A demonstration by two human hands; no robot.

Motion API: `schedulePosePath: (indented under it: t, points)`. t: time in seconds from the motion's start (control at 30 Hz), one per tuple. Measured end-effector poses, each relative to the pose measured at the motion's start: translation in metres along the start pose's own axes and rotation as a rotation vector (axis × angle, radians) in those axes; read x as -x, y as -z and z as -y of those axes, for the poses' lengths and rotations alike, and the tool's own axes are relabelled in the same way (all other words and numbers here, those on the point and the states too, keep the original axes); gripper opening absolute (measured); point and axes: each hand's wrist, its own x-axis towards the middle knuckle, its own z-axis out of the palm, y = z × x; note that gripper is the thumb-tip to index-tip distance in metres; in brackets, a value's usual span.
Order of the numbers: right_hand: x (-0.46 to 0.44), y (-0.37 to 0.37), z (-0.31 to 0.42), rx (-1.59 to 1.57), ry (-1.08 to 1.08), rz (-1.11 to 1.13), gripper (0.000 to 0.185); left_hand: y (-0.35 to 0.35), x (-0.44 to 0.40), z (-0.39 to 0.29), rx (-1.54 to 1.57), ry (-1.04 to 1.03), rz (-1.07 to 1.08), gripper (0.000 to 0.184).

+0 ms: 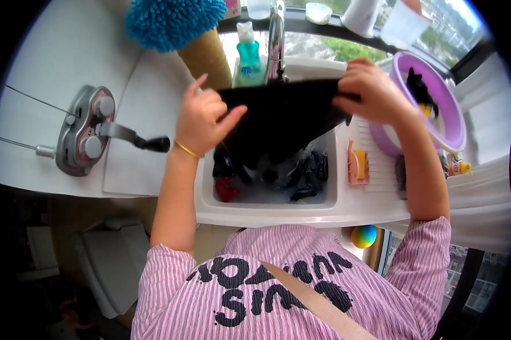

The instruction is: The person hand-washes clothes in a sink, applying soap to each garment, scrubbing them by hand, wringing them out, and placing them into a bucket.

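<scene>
A black cloth garment point(284, 113) is stretched over the sink between my two hands. My left hand point(203, 116), with a yellow bangle at the wrist, has its fingers curled at the garment's upper left corner, thumb sticking out. My right hand point(374, 93) grips the upper right corner between thumb and fingers. Below, the white sink point(267, 214) holds cloudy water with dark wet clothes point(311, 173) and a red piece of cloth point(226, 190). The garment hides the back of the basin and part of the tap point(276, 45).
A green pump bottle point(248, 59) stands behind the sink. On the right are a yellow soap bar point(360, 163) on a pink holder and a purple basin point(452, 116) with dark clothes. A crank device point(88, 130) and a blue fluffy duster point(173, 22) are at left.
</scene>
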Motion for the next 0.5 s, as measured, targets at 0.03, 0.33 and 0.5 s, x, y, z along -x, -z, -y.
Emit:
schedulePosePath:
  t: [0.03,0.33,0.5]
  points:
    - [-0.003,0.011,-0.001,0.047,-0.016,-0.023,0.03,0.008,-0.011,-0.003,-0.03,-0.041,-0.104,0.048]
    - [0.027,-0.022,0.031,0.299,-0.182,-0.238,0.024,-0.009,-0.029,-0.02,-0.206,-0.039,-0.316,0.042]
    - [0.092,-0.123,0.074,0.097,-0.311,0.164,0.02,-0.074,0.077,-0.03,-0.076,0.016,0.233,0.025]
